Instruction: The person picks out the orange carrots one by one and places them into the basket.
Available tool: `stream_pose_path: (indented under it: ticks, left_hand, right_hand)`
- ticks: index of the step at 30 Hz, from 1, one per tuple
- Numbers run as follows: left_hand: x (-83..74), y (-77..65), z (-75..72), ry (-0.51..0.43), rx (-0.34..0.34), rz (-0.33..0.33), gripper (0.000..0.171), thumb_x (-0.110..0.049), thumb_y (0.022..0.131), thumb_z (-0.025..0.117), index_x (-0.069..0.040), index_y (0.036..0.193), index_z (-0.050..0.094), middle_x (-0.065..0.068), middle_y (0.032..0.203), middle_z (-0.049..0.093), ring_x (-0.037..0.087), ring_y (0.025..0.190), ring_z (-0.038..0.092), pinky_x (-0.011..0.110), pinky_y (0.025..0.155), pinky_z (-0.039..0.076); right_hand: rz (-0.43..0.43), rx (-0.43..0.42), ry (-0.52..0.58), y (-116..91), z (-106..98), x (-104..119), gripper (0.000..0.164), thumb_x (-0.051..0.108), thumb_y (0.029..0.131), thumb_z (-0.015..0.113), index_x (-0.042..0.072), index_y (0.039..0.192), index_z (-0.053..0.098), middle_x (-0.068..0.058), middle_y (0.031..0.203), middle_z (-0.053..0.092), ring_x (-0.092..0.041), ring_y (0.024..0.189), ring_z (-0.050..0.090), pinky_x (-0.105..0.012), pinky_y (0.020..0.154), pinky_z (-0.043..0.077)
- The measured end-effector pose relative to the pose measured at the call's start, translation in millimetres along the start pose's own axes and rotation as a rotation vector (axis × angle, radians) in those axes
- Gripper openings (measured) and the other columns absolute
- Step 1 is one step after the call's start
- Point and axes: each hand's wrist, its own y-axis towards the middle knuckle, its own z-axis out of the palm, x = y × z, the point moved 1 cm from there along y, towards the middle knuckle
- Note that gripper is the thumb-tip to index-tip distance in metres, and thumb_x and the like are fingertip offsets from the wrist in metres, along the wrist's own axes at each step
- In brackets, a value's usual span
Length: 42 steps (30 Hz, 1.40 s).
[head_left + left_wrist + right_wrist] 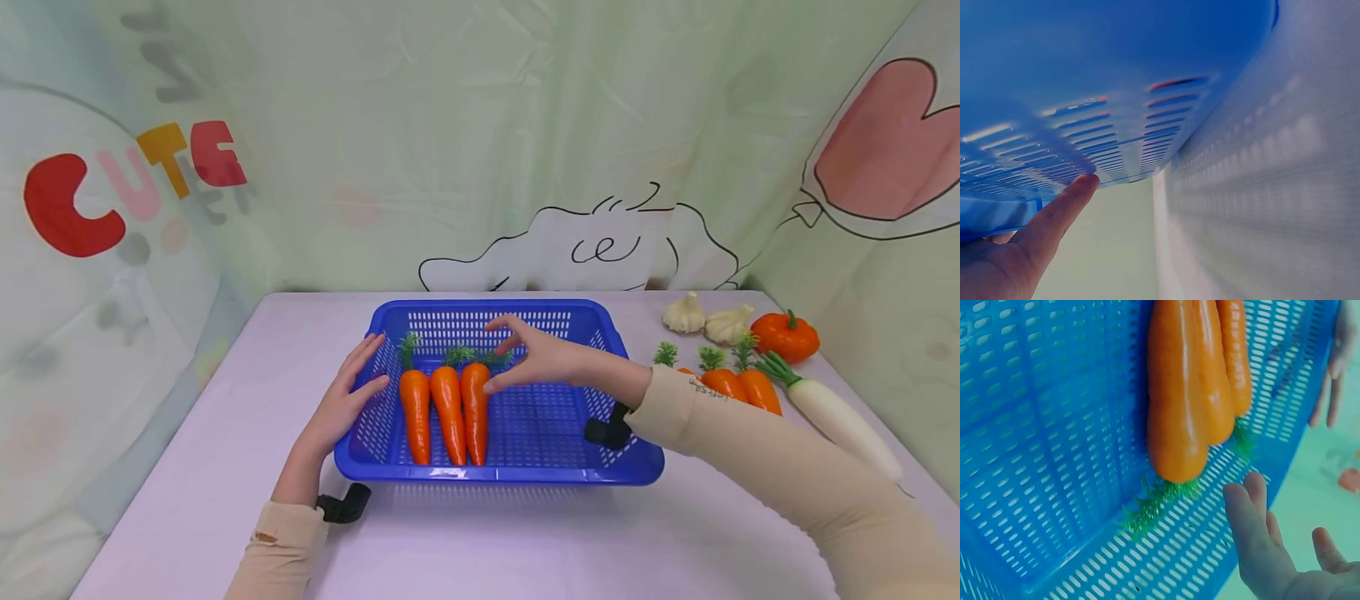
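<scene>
Three orange carrots with green tops lie side by side in the left half of a blue plastic basket (540,475): a left carrot (416,408), a middle carrot (447,408) and a right carrot (475,400). My left hand (339,408) rests against the basket's left rim, its fingers extended; the left wrist view shows a finger (1063,215) at the slotted outer wall. Over the basket, my right hand (542,358) holds nothing. Its thumb and fingers are spread apart, with the thumb tip beside the right carrot. In the right wrist view the fingers (1247,531) are near the carrot tops.
Right of the basket lie more carrots (759,390), partly covered by my right sleeve (750,450). A white radish (843,425) lies beyond them. Two garlic bulbs (684,315) and a small orange pumpkin (785,336) stand at the back right. A printed curtain (390,150) hangs behind the table.
</scene>
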Motion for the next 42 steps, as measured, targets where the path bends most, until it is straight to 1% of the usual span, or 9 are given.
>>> stream_pose_path:
  ticks: [3, 6, 10, 18, 24, 30, 34, 39, 42]
  left_hand:
    - [11.8, 4.0, -0.5, -0.001, 0.000, 0.004, 0.056, -0.014, 0.093, 0.048, -0.011, 0.145, 0.026, 0.011, 0.152, 0.010, 0.033, 0.138, 0.006, 0.065, 0.102, 0.007]
    - [25.3, 8.8, -0.8, 0.001, -0.005, 0.010, 0.055, -0.019, 0.094, 0.049, -0.018, 0.145, 0.028, 0.005, 0.152, 0.011, 0.029, 0.138, 0.007, 0.064, 0.102, 0.007]
    - [32.7, 11.2, -0.4, 0.004, -0.011, 0.029, 0.055, -0.022, 0.093, 0.049, -0.022, 0.144, 0.029, 0.003, 0.152, 0.012, 0.029, 0.139, 0.007, 0.065, 0.102, 0.007]
    - [34.0, 11.7, -0.6, 0.001, -0.013, 0.033, 0.056, -0.022, 0.093, 0.049, -0.021, 0.145, 0.028, 0.003, 0.152, 0.012, 0.029, 0.139, 0.007, 0.065, 0.102, 0.007]
    - [34.8, 12.1, -0.8, -0.006, -0.012, 0.032, 0.055, -0.020, 0.093, 0.049, -0.021, 0.145, 0.029, 0.003, 0.152, 0.013, 0.029, 0.139, 0.007, 0.064, 0.103, 0.006]
    - [35.0, 12.3, -0.7, -0.005, -0.015, 0.032, 0.055, -0.021, 0.093, 0.049, -0.021, 0.145, 0.029, 0.003, 0.152, 0.012, 0.028, 0.139, 0.007, 0.064, 0.103, 0.007]
    - [35.3, 12.4, -0.8, -0.005, -0.016, 0.033, 0.055, -0.021, 0.093, 0.049, -0.021, 0.144, 0.029, 0.003, 0.152, 0.013, 0.028, 0.139, 0.007, 0.064, 0.103, 0.006]
    - [35.0, 12.1, -0.7, -0.005, -0.013, 0.028, 0.055, -0.020, 0.093, 0.049, -0.021, 0.145, 0.028, 0.003, 0.152, 0.012, 0.029, 0.139, 0.006, 0.065, 0.102, 0.006]
    - [34.5, 11.8, -0.6, -0.004, -0.013, 0.028, 0.056, -0.020, 0.093, 0.049, -0.020, 0.145, 0.028, 0.003, 0.152, 0.012, 0.029, 0.138, 0.007, 0.065, 0.102, 0.007]
  right_hand:
    - [-0.013, -0.003, -0.008, -5.8, -6.4, 0.3, 0.077, 0.026, 0.076, 0.075, 0.016, 0.136, 0.027, -0.021, 0.127, 0.045, -0.031, 0.100, 0.058, -0.047, 0.086, 0.047]
    - [-0.025, -0.004, -0.003, -11.9, -12.2, 0.6, 0.078, 0.026, 0.076, 0.074, 0.016, 0.137, 0.026, -0.020, 0.128, 0.045, -0.030, 0.099, 0.059, -0.049, 0.087, 0.046]
    - [-0.039, -0.006, -0.006, -19.7, -18.1, -0.3, 0.079, 0.025, 0.077, 0.074, 0.016, 0.138, 0.025, -0.022, 0.129, 0.044, -0.029, 0.099, 0.059, -0.049, 0.086, 0.047]
    - [-0.062, -0.008, -0.029, -35.9, -25.6, -5.4, 0.080, 0.025, 0.078, 0.073, 0.011, 0.139, 0.023, -0.024, 0.127, 0.045, -0.031, 0.098, 0.058, -0.050, 0.084, 0.048]
    - [-0.078, -0.035, -0.042, -46.1, -34.1, -12.0, 0.080, 0.024, 0.077, 0.074, 0.013, 0.138, 0.024, -0.022, 0.125, 0.046, -0.028, 0.096, 0.059, -0.045, 0.082, 0.050]
    - [-0.094, -0.076, -0.059, -61.2, -43.5, -14.2, 0.080, 0.022, 0.078, 0.073, 0.011, 0.139, 0.022, -0.024, 0.126, 0.045, -0.029, 0.098, 0.058, -0.044, 0.079, 0.051]
    - [-0.108, -0.101, -0.046, -72.8, -48.0, -15.5, 0.082, 0.020, 0.078, 0.073, 0.010, 0.140, 0.019, -0.024, 0.127, 0.044, -0.030, 0.100, 0.057, -0.045, 0.079, 0.051]
    - [-0.130, -0.151, -0.063, -86.9, -53.1, -21.7, 0.080, 0.020, 0.079, 0.072, 0.010, 0.140, 0.020, -0.025, 0.125, 0.044, -0.031, 0.099, 0.057, -0.046, 0.076, 0.052]
    - [-0.128, -0.176, -0.077, -93.6, -56.2, -26.0, 0.079, 0.018, 0.079, 0.071, 0.011, 0.140, 0.020, -0.024, 0.124, 0.045, -0.033, 0.100, 0.056, -0.046, 0.075, 0.052]
